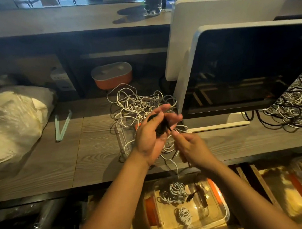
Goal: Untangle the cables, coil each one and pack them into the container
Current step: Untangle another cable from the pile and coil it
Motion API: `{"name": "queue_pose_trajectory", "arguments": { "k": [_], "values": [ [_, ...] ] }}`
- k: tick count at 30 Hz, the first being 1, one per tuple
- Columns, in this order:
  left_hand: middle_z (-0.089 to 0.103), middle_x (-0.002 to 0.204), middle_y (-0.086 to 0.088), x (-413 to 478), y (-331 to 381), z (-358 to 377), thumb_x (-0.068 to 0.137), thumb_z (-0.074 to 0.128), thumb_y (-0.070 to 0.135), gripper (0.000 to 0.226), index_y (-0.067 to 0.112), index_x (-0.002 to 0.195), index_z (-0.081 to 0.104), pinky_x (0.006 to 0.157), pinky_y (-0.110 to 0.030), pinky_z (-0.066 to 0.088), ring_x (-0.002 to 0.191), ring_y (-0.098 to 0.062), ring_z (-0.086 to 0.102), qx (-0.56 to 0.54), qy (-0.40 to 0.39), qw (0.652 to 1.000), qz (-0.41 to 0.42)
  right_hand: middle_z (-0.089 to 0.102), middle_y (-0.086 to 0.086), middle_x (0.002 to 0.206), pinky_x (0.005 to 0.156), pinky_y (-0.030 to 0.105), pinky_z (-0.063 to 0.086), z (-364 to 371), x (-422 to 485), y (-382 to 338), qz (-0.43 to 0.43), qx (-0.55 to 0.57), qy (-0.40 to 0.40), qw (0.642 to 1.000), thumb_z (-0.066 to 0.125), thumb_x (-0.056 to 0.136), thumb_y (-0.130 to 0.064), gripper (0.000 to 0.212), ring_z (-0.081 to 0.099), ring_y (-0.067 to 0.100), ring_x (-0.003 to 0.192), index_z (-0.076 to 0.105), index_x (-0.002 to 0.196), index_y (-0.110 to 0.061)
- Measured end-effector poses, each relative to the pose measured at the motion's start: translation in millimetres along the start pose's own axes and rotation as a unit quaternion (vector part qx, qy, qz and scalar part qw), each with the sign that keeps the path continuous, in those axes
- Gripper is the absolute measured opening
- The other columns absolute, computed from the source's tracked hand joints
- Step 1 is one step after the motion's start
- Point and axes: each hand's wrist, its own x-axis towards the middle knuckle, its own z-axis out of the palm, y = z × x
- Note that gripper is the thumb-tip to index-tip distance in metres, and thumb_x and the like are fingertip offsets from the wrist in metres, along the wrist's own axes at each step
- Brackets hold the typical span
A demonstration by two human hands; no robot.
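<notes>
Coiling 1 black cable (161,127) above the container (226,214): gripped in left hand (148,139), tail pinched by right hand (190,147). Next, probably: finish winding, lower in.

White cable tangle (137,104); black coil (161,126); grey woodgrain desk (95,150).

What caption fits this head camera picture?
Left hand holds a coiled black cable; right hand pinches its end above tangled white cables.
</notes>
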Motion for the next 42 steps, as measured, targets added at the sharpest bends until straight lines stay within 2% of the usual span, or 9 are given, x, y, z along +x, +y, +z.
{"name": "queue_pose_trajectory", "arguments": {
  "k": [4,8,15,25,28,31,34,37,42],
  "values": [
    [0.048,0.062,0.005,23,-4,-2,0.098,0.045,0.019,0.012,0.018,0.089,0.053,0.048,-0.025,0.039,0.049,-0.006,0.043,0.294,0.178,0.930,0.131,0.056,-0.001,0.073,0.057,0.031,0.042,23,-1,-4,-0.061,-0.134,-0.026,0.989,0.047,0.097,-0.020,0.017,0.049,0.011,0.063,0.060,0.093,-0.009],
    [0.052,0.075,0.003,31,-14,-12,0.096,0.045,0.035,0.022,0.014,0.094,0.052,0.056,-0.027,0.034,0.066,-0.014,0.048,0.608,0.198,0.739,0.214,0.064,0.002,0.081,0.068,0.038,0.054,19,-2,-15,-0.076,-0.230,-0.022,0.970,0.049,0.095,-0.020,0.017,0.060,0.015,0.069,0.065,0.099,-0.016],
    [0.056,0.092,0.000,34,-12,-34,0.093,0.048,0.043,0.032,0.013,0.100,0.057,0.065,-0.027,0.037,0.080,-0.014,0.050,0.745,0.101,0.645,0.137,0.067,-0.003,0.085,0.071,0.027,0.052,-13,-4,-26,-0.041,-0.345,-0.045,0.937,0.060,0.091,-0.027,0.017,0.058,0.006,0.075,0.071,0.099,-0.017],
    [0.062,0.078,0.002,7,-19,-24,0.062,0.025,0.092,0.096,0.013,0.101,0.064,0.066,-0.025,0.045,0.069,-0.010,0.057,0.639,-0.107,0.759,-0.066,0.060,-0.004,0.068,0.049,0.015,0.041,-55,-2,-35,-0.013,-0.271,-0.034,0.962,0.066,0.086,-0.025,0.009,0.054,0.006,0.057,0.067,0.078,-0.021],
    [0.059,0.085,0.011,0,-28,-20,0.076,0.065,0.056,0.049,0.021,0.110,0.061,0.070,-0.019,0.046,0.077,-0.003,0.056,0.637,-0.137,0.745,-0.140,0.058,0.000,0.065,0.047,0.016,0.038,-57,3,-32,-0.017,-0.189,0.014,0.982,0.067,0.085,-0.024,0.012,0.049,0.005,0.054,0.068,0.078,-0.015],
    [0.060,0.078,0.006,-2,-31,-19,0.088,0.061,0.031,0.020,0.024,0.107,0.063,0.061,-0.027,0.046,0.069,-0.011,0.057,0.681,-0.103,0.707,-0.161,0.062,0.002,0.069,0.052,0.022,0.043,-59,9,-20,-0.021,-0.216,0.046,0.975,0.071,0.081,-0.027,0.012,0.055,0.011,0.061,0.067,0.074,-0.017],
    [0.062,0.082,0.001,-3,-26,-17,0.095,0.051,0.013,0.027,0.018,0.119,0.059,0.068,-0.023,0.049,0.069,-0.008,0.059,0.495,-0.050,0.848,-0.180,0.062,0.005,0.068,0.053,0.026,0.043,-61,10,-7,-0.003,-0.164,0.064,0.984,0.071,0.077,-0.029,0.017,0.053,0.012,0.059,0.066,0.074,-0.014],
    [0.064,0.116,-0.008,-9,-18,-8,0.094,0.044,0.002,0.030,0.016,0.117,0.057,0.096,-0.028,0.047,0.105,-0.012,0.060,0.195,-0.020,0.971,-0.135,0.054,0.001,0.059,0.046,0.020,0.038,-46,6,4,0.004,-0.035,0.075,0.997,0.062,0.085,-0.026,0.017,0.046,0.008,0.050,0.066,0.078,-0.011],
    [0.070,0.101,-0.007,-10,-5,-4,0.093,0.040,0.011,0.028,0.014,0.115,0.056,0.093,-0.035,0.048,0.100,-0.018,0.066,-0.020,0.031,0.998,-0.045,0.052,0.002,0.061,0.047,0.025,0.038,-7,-9,14,0.019,-0.052,-0.026,0.998,0.046,0.096,-0.032,0.031,0.045,0.011,0.049,0.064,0.087,-0.009]
  ]
}}
